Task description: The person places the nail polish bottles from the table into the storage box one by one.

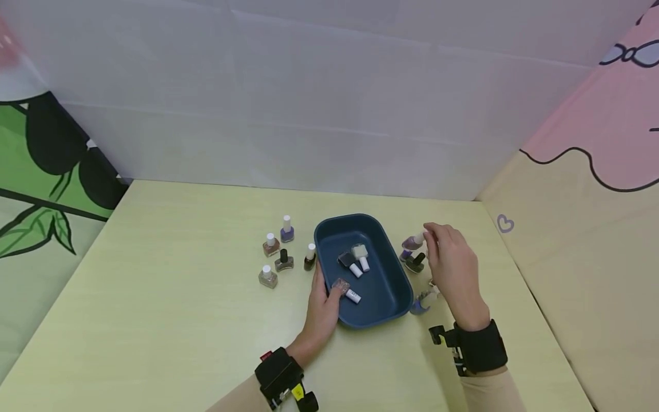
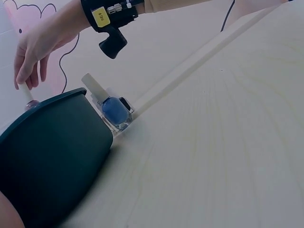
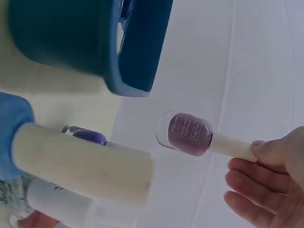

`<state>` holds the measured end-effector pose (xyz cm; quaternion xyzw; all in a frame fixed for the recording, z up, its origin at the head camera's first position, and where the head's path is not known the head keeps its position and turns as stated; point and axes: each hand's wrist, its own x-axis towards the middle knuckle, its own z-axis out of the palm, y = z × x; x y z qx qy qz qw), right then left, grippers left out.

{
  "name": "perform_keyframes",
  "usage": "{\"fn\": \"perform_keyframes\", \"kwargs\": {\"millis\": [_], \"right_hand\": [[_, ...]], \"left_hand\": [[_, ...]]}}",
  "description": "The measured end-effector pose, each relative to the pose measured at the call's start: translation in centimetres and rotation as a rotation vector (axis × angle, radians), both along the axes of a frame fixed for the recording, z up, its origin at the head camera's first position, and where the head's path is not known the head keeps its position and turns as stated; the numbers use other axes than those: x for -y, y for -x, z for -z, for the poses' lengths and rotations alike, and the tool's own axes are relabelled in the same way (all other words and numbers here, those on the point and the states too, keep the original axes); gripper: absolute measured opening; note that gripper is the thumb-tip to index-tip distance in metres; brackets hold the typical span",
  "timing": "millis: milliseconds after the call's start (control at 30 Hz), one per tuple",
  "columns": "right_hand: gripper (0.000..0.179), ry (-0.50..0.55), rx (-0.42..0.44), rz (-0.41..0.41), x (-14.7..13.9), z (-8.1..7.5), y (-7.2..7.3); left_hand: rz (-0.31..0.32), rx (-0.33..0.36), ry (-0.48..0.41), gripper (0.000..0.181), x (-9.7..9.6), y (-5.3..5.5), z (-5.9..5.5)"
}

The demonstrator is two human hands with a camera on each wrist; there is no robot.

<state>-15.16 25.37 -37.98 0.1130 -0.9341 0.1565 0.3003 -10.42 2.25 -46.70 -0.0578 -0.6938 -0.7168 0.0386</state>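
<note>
My right hand (image 1: pixel 454 269) pinches a mauve nail polish bottle (image 3: pixel 191 134) by its white cap, lifted just right of the dark blue tray (image 1: pixel 383 309). My left hand (image 1: pixel 323 312) grips the tray's near left side, thumb over the rim. Inside the tray lie three bottles: a dark one (image 1: pixel 347 260), a whitish one (image 1: pixel 359 250) and a glittery one (image 1: pixel 340 285) by the thumb. Right of the tray stand a blue bottle (image 2: pixel 115 111), a dark-capped bottle (image 1: pixel 415 264) and a purple one (image 3: pixel 90 137) partly hidden behind others.
Left of the tray stand several more bottles: a purple one (image 1: pixel 287 230), a pinkish brown one (image 1: pixel 270 246), a black-capped one (image 1: pixel 284 261), a beige one (image 1: pixel 268 278) and a dark one (image 1: pixel 309 257) close to the rim. A pale wall (image 1: pixel 288 131) rises behind the wooden table (image 1: pixel 180 297).
</note>
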Motion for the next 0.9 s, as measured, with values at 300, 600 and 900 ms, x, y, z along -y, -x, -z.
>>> {"fn": "perform_keyframes", "kwargs": {"millis": [300,600,900], "right_hand": [[0.022,-0.103,0.025,-0.162,1.7,-0.9,1.1],[0.021,-0.273,0.144,-0.350,3.6,-0.7,1.5],[0.023,-0.426,0.290,-0.451,5.2,-0.4,1.6]], "left_hand": [[0.003,-0.002,0.002,0.070,0.0,0.1,-0.1],[0.009,0.014,-0.006,0.070,0.1,0.2,0.0],[0.015,0.012,-0.006,0.069,0.1,0.2,0.1]]}}
